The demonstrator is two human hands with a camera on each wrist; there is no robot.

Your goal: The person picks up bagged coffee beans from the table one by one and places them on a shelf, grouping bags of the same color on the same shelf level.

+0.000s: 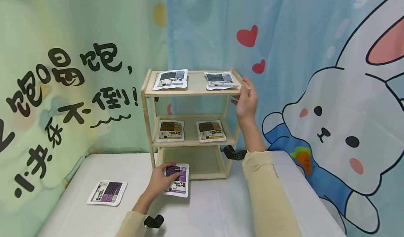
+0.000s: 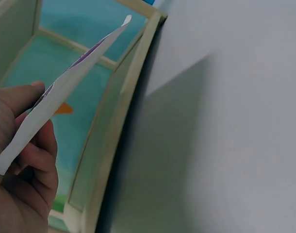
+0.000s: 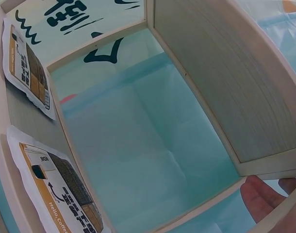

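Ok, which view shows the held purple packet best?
Head view: the packet has its purple printed front to the camera, partly covered by the left hand. The left wrist view catches it nearly edge-on, with only slivers of purple. The right wrist view doesn't show it.

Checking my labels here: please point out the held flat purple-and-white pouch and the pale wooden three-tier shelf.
Held flat purple-and-white pouch (image 1: pixel 182 184): head view, on its printed front.
Pale wooden three-tier shelf (image 1: pixel 190 131): head view, bare part of its middle tier.
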